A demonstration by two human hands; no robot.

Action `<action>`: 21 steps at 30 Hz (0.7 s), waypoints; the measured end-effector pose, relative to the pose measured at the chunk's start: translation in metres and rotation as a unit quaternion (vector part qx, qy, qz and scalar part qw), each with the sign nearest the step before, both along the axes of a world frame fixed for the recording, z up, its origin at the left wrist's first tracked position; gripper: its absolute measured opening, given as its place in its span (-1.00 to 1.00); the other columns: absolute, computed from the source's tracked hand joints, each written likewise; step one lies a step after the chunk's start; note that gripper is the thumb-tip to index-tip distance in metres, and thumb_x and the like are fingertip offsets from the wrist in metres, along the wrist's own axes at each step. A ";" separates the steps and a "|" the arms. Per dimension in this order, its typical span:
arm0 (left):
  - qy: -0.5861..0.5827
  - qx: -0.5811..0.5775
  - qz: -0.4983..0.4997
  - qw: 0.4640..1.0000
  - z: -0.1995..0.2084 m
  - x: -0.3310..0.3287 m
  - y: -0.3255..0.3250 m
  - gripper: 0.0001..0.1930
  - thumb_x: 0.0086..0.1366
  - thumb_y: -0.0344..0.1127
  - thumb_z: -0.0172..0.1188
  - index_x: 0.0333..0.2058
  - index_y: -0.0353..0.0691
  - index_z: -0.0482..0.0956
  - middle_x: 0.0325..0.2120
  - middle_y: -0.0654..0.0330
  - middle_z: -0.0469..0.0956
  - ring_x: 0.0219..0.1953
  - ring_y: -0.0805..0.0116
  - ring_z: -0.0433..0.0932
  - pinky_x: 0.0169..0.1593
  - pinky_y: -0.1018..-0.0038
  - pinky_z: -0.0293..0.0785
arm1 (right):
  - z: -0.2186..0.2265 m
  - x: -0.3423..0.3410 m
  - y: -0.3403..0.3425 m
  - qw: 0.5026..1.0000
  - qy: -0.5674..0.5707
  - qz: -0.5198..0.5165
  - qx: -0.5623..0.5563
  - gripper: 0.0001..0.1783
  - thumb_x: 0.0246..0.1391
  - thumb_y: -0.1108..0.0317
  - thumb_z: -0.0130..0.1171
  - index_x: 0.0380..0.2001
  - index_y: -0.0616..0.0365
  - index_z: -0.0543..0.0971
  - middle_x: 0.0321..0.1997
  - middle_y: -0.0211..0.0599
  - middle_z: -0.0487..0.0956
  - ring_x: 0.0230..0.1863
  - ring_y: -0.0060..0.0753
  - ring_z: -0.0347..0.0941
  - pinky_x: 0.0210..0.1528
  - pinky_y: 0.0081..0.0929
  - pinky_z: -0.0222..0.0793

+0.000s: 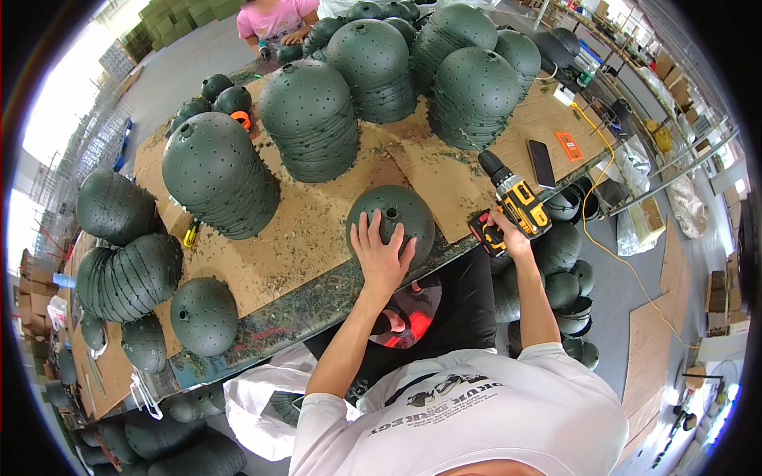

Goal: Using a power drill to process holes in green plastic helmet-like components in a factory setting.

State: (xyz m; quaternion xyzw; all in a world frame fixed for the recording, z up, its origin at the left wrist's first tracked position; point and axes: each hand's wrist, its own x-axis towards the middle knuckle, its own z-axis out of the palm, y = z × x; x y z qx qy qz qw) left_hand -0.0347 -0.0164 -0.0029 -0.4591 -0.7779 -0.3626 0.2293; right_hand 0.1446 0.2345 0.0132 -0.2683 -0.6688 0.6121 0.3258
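A dark green plastic dome (411,208), dotted with small holes and with a larger hole at its top, sits at the table's near edge. My left hand (379,250) lies on it with the fingers spread. In my right hand (508,232) is a yellow and black cordless drill (520,205), gripped by its handle. The drill's black chuck points away from me, up and to the left, to the right of the dome and apart from it. Whether a bit is in the chuck is hard to make out.
Tall stacks of green domes (308,119) stand across the cardboard-covered table (317,214), with green shavings scattered about. A phone (540,163) and an orange packet (568,146) lie at the right, near a yellow cable (607,159). Another person (274,24) works at the far side.
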 end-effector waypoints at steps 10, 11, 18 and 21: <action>-0.016 0.038 0.004 0.999 0.001 0.001 0.000 -0.63 0.14 -0.13 0.41 -0.11 -0.10 0.63 0.22 -0.15 0.33 0.32 -0.31 0.22 0.35 -0.20 0.05 | 0.043 0.001 0.014 0.992 -0.059 0.033 0.105 -0.85 0.07 0.49 0.19 -0.56 0.15 0.49 -0.59 -0.48 0.47 -0.54 -0.59 0.38 -0.43 -0.52 0.29; -0.030 0.037 0.007 0.999 0.000 0.001 0.000 -0.63 0.14 -0.13 0.41 -0.11 -0.10 0.63 0.22 -0.15 0.33 0.32 -0.31 0.22 0.35 -0.20 0.05 | 0.057 0.001 0.014 0.988 -0.090 0.029 0.126 -0.87 0.08 0.47 0.19 -0.53 0.15 0.49 -0.59 -0.49 0.47 -0.54 -0.60 0.38 -0.44 -0.51 0.29; -0.001 0.062 0.017 0.998 -0.008 -0.005 0.001 -0.61 0.16 -0.06 0.40 -0.15 -0.12 0.52 0.21 -0.11 0.39 0.30 -0.27 0.29 0.34 -0.21 0.13 | 0.173 -0.012 -0.029 0.931 -0.170 0.158 0.281 -0.81 0.07 0.43 0.41 -0.23 0.20 0.66 -0.39 -0.46 0.65 -0.45 -0.63 0.51 -0.36 -0.57 0.47; -0.037 0.135 0.008 0.990 -0.014 -0.006 0.003 -0.51 0.14 -0.08 0.44 -0.11 -0.18 0.41 0.20 -0.08 0.40 0.29 -0.23 0.32 0.34 -0.19 0.14 | 0.186 -0.015 -0.035 0.890 -0.142 0.251 0.352 -0.69 0.00 0.49 0.46 -0.15 0.21 0.65 -0.27 -0.41 0.70 -0.32 -0.53 0.58 -0.19 -0.48 0.54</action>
